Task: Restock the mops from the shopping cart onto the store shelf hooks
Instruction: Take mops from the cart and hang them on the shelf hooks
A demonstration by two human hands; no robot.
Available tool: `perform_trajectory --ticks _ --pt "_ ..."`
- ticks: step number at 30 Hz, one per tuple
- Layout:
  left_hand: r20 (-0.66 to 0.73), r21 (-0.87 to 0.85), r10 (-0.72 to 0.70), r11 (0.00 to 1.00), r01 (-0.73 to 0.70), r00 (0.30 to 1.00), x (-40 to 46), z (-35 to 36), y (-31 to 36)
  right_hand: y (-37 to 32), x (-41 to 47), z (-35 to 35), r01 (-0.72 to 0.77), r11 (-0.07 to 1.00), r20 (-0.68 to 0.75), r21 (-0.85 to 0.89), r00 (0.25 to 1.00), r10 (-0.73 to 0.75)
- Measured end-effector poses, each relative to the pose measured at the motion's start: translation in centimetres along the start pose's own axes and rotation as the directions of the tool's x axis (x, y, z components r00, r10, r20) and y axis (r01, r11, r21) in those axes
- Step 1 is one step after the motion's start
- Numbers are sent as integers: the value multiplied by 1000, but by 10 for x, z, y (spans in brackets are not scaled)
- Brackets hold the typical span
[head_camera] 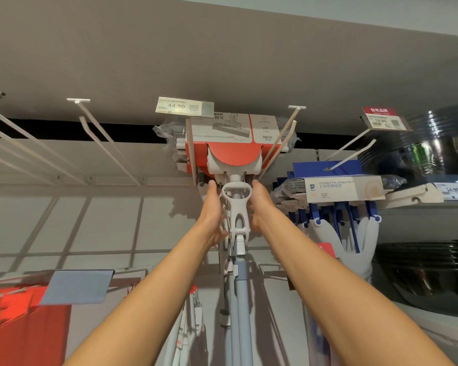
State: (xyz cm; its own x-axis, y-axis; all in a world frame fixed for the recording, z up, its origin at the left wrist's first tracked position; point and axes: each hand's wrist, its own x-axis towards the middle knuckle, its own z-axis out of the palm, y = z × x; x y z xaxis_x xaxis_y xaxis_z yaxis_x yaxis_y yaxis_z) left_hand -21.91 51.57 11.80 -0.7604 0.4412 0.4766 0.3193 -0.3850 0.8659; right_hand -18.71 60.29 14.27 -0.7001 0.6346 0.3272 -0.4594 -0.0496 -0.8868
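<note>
Hanging high at the middle of the view, the mop (232,151) has its red-and-white packaged head up against the hooks (278,143), with its white wringer frame and pale blue pole dropping straight down toward the camera. Both hands reach up to the white frame just under the head: the left hand (212,207) sits against its left side and the right hand (259,207) against its right, fingers wrapped behind the plastic so the exact grip is hidden, though each looks closed on the frame. My read is that the step in hand is seating this 1 mop on its pegs; whether the packaging is fully threaded onto them cannot be told from here. The next move likely calls for pushing the head back toward the rear panel until it hangs level, then letting go gently and checking it does not swing off. A price tag (184,107) reading 44.90 sits just above the head. To the right hangs 1 boxed sponge mop (344,191) in blue packaging, with more blue frames behind it, count unclear, and a red-topped price label (382,118) above. To the left, 2 bare hook arms (101,136) stand out clearly, with more near the edge. The shopping cart is not in view.
</note>
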Motion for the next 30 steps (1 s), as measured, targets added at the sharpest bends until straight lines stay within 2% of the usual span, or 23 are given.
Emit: perform_trajectory --ticks 4,6,9,12,15,17,24,30 --pt "-33 69 171 983 -168 985 -4 -12 6 -2 -25 -4 130 991 41 -40 991 -128" --pt "-6 156 274 950 -270 962 -8 -24 7 1 -39 -7 264 958 53 -112 964 -260" --pt "47 330 463 829 -451 885 -31 -44 14 11 -62 -8 471 867 78 -162 882 -464" --pt "109 489 585 672 -556 804 -60 -64 17 21 -92 -8 573 794 137 -202 820 -556" --pt "150 637 622 533 -557 768 -91 -85 14 33 -127 -12 644 717 157 -267 763 -627" --pt "173 705 612 471 -531 772 -110 -97 11 39 -150 -16 669 659 169 -342 734 -657" --pt "187 872 557 285 -398 809 -177 -127 -1 74 -216 -21 672 519 247 -529 706 -663" --pt "229 912 552 167 -375 802 -245 -145 -13 102 -267 -36 678 428 314 -598 689 -653"
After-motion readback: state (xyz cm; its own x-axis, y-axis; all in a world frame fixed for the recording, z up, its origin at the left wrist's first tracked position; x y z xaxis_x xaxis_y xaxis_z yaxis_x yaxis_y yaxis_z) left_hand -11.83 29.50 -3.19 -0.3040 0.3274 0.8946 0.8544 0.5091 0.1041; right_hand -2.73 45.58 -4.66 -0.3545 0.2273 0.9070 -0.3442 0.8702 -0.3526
